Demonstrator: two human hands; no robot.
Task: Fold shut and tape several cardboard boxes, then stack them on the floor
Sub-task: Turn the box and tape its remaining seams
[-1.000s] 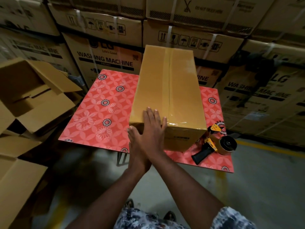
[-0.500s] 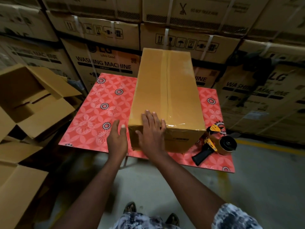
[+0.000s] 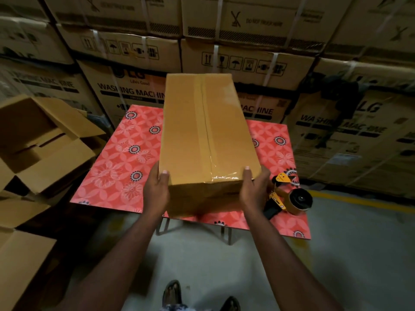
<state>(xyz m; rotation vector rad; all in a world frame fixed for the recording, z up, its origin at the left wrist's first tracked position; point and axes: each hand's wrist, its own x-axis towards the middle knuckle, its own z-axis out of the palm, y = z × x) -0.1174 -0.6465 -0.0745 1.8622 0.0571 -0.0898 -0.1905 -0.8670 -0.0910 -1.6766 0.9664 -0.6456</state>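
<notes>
Taped cardboard box (image 3: 208, 140) on red table (image 3: 116, 167); left hand (image 3: 157, 189) and right hand (image 3: 253, 189) grip its near corners, thumbs on top. Tape dispenser (image 3: 289, 198) just right; open floor (image 3: 359, 254) near.

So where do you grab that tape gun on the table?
By its black handle, from the near side. The tape gun lies on the red table, right of the box, with its handle pointing toward the person and its roll and yellow head farther back.

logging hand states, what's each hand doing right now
Left hand: grips the taped box, near left corner.
Right hand: grips the same box, near right corner.
</notes>
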